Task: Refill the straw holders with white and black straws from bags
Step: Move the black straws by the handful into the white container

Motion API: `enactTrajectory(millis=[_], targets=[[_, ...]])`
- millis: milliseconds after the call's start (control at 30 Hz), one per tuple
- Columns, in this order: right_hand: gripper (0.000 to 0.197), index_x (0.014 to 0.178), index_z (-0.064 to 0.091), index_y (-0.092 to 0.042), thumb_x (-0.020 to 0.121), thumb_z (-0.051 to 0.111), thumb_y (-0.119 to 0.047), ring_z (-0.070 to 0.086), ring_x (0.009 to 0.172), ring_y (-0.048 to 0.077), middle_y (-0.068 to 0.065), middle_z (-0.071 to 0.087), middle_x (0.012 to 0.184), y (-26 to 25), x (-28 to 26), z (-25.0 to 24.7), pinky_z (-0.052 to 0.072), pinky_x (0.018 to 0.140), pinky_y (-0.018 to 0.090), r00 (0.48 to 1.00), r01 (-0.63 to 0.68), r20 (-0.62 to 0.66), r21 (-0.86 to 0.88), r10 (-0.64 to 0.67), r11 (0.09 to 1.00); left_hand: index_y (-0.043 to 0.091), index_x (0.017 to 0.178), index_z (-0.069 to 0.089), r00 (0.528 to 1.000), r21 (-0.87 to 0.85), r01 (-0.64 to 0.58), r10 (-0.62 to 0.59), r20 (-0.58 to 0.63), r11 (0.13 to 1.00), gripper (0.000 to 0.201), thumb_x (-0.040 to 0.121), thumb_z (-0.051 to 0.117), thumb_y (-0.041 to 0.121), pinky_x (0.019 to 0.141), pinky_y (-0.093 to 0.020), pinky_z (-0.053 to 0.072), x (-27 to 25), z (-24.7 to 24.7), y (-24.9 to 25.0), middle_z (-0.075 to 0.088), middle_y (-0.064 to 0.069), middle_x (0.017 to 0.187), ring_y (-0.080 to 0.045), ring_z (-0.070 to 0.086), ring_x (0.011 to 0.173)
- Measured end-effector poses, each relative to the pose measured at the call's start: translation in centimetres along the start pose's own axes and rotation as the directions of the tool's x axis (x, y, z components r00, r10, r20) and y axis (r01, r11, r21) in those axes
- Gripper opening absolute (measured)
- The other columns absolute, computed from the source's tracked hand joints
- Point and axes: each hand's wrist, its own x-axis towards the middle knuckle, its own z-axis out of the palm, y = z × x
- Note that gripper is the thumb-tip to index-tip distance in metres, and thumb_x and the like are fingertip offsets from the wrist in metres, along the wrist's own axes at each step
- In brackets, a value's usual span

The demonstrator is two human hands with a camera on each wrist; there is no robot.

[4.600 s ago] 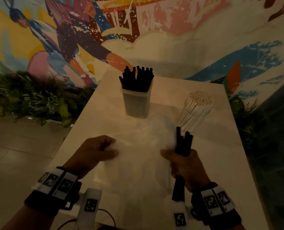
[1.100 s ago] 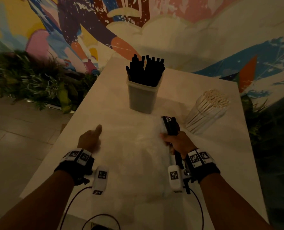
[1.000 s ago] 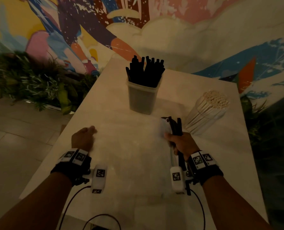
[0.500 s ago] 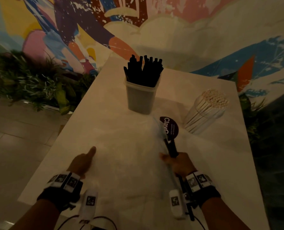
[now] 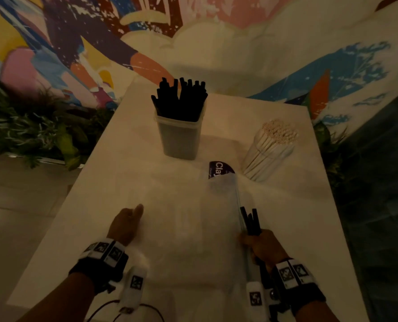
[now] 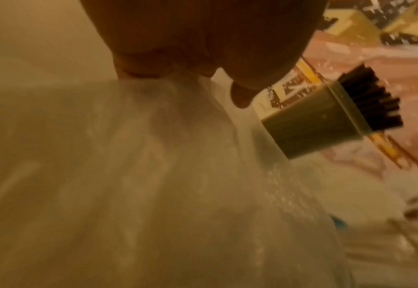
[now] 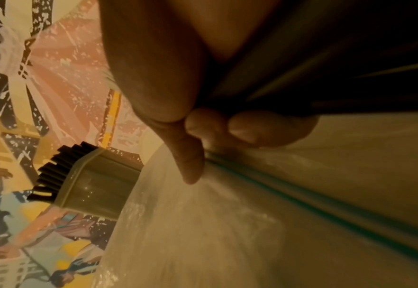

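A clear plastic bag [image 5: 188, 217] with a dark round label [image 5: 220, 169] lies flat on the white table [image 5: 128, 159], stretched between my hands. My left hand [image 5: 126, 223] pinches its left edge, thumb pointing forward; in the left wrist view the plastic [image 6: 154, 175] bunches up to my fingers [image 6: 240, 93]. My right hand [image 5: 260, 245] grips a few black straws [image 5: 251, 219] together with the bag's right edge. A grey square holder [image 5: 180, 135] packed with black straws [image 5: 181, 101] stands at the back middle. A clear holder of white straws [image 5: 272, 147] leans at the back right.
The table is narrow, with its left edge [image 5: 61, 205] dropping to a tiled floor and plants [image 5: 30, 129]. A painted mural wall [image 5: 216, 43] rises behind the table. Wrist cables [image 5: 105, 310] hang near the front edge.
Both hands have drawn back toward the near edge, pulling the bag out flat. The bag's dark label has come into view, and the black straws stick up from my right fist.
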Motion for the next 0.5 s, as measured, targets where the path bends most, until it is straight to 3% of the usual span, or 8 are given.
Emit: enactTrajectory(millis=[67, 167, 233, 333, 433, 500], targets=[[0.025, 0.06, 0.058, -0.003, 0.081, 0.071, -0.005, 0.034, 0.026, 0.013, -0.002, 0.043, 0.033, 0.2, -0.2, 0.0, 0.03, 0.035, 0.022, 0.999, 0.024, -0.049, 0.047, -0.021, 0.999, 0.0, 0.099, 0.058, 0.99, -0.003, -0.098, 0.098, -0.1, 0.995, 0.035, 0.095, 0.047, 0.034, 0.091, -0.043, 0.041, 0.0, 0.0, 0.1, 0.061, -0.025, 0.109, -0.038, 0.056, 0.101], [0.024, 0.059, 0.06, -0.003, 0.079, 0.073, -0.003, 0.035, 0.025, 0.01, -0.003, 0.045, 0.032, 0.0, -0.2, 0.0, 0.03, 0.032, 0.019, 0.991, 0.051, -0.129, 0.128, -0.035, 0.99, 0.002, 0.097, 0.059, 0.959, -0.016, -0.171, 0.163, -0.231, 0.985, 0.029, 0.091, 0.055, 0.03, 0.086, -0.042, 0.044, 0.1, 0.0, 1.2, 0.064, -0.023, 0.099, -0.039, 0.058, 0.095], [0.018, 0.066, 0.064, -0.005, 0.08, 0.074, -0.01, 0.043, 0.03, 0.011, 0.0, 0.052, 0.039, 0.1, -0.4, 0.1, 0.034, 0.035, 0.02, 0.987, 0.033, -0.157, 0.052, -0.025, 0.998, 0.005, 0.101, 0.058, 0.977, 0.011, -0.121, 0.121, -0.174, 0.993, 0.034, 0.089, 0.056, 0.037, 0.087, -0.042, 0.044, 0.5, 0.0, 1.9, 0.065, -0.023, 0.102, -0.039, 0.059, 0.097], [0.02, 0.085, 0.069, -0.009, 0.08, 0.074, -0.028, 0.059, 0.053, 0.019, 0.008, 0.065, 0.064, -0.2, -1.0, 0.2, 0.046, 0.047, 0.027, 0.986, -0.029, -0.167, -0.086, 0.014, 0.996, 0.007, 0.113, 0.057, 0.994, 0.243, -0.102, 0.107, -0.009, 0.965, 0.051, 0.087, 0.053, 0.051, 0.093, -0.04, 0.041, 1.4, -1.4, 2.1, 0.062, -0.017, 0.117, -0.035, 0.057, 0.107], [0.029, 0.084, 0.067, -0.007, 0.083, 0.069, -0.036, 0.061, 0.06, 0.022, 0.007, 0.065, 0.067, -1.9, -2.7, -1.1, 0.048, 0.052, 0.028, 0.947, -0.04, -0.32, -0.182, -0.021, 0.982, 0.013, 0.107, 0.059, 0.96, 0.16, -0.235, 0.255, -0.117, 0.959, 0.042, 0.078, 0.068, 0.042, 0.09, -0.038, 0.043, 1.7, -4.7, 3.5, 0.064, -0.011, 0.112, -0.029, 0.059, 0.099], [0.029, 0.079, 0.068, -0.007, 0.086, 0.066, -0.035, 0.061, 0.063, 0.024, 0.008, 0.066, 0.069, -3.6, -4.3, -1.9, 0.053, 0.059, 0.033, 0.889, 0.01, -0.444, -0.227, -0.112, 0.974, 0.014, 0.106, 0.057, 0.905, 0.084, -0.367, 0.377, -0.199, 0.926, 0.042, 0.074, 0.074, 0.037, 0.086, -0.039, 0.045, 2.7, -7.2, 5.8, 0.064, -0.008, 0.109, -0.024, 0.059, 0.092]])
